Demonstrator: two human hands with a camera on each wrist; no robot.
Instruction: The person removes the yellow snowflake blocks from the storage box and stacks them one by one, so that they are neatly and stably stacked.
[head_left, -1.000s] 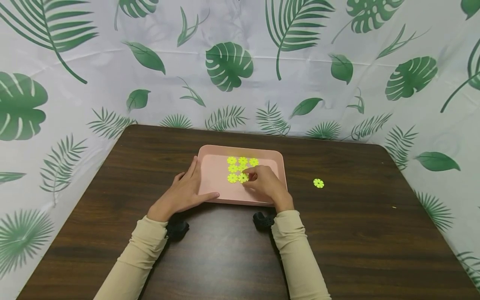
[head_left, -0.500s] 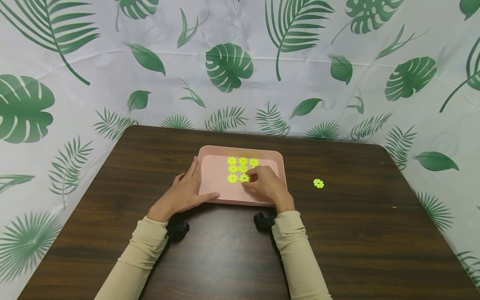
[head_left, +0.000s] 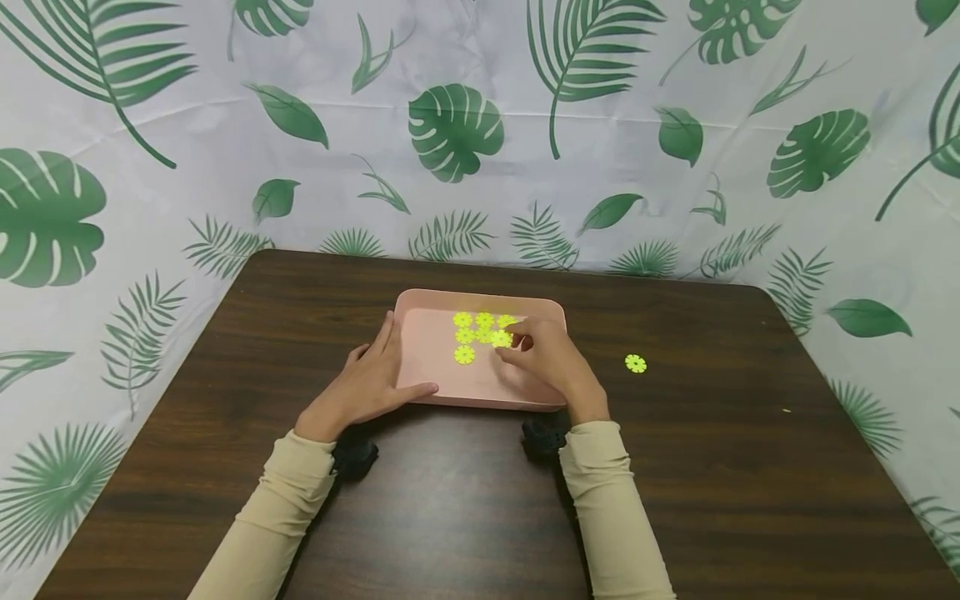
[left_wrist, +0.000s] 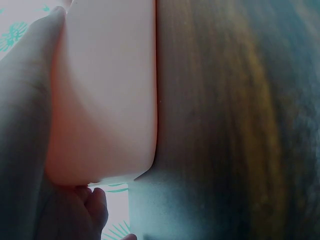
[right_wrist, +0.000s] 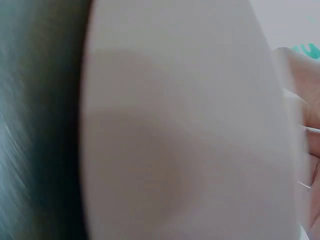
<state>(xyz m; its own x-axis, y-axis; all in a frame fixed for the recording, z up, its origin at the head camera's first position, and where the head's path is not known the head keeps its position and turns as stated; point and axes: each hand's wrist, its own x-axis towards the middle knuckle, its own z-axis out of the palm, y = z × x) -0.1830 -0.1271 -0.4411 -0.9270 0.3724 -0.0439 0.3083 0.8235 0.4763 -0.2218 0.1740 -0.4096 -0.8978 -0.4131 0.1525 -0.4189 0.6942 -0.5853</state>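
A shallow pink tray stands on the table with several yellow-green notched discs, like flower-shaped building discs, grouped inside. My right hand is over the tray's right half. Its thumb and fingertips pinch one notched disc at the right of the group. My left hand rests against the tray's left side, fingers straight along it and thumb on the front rim. In the left wrist view the hand lies along the tray wall. The right wrist view shows the blurred tray wall and part of the fingers; the disc is hidden there.
One loose notched disc lies on the dark wooden table right of the tray. Farther right is a tiny pale scrap. A white cloth with green leaves hangs behind the table.
My right hand has moved up and right, carrying a disc away from the front row, where one disc now remains. The left hand and the tray stay put.
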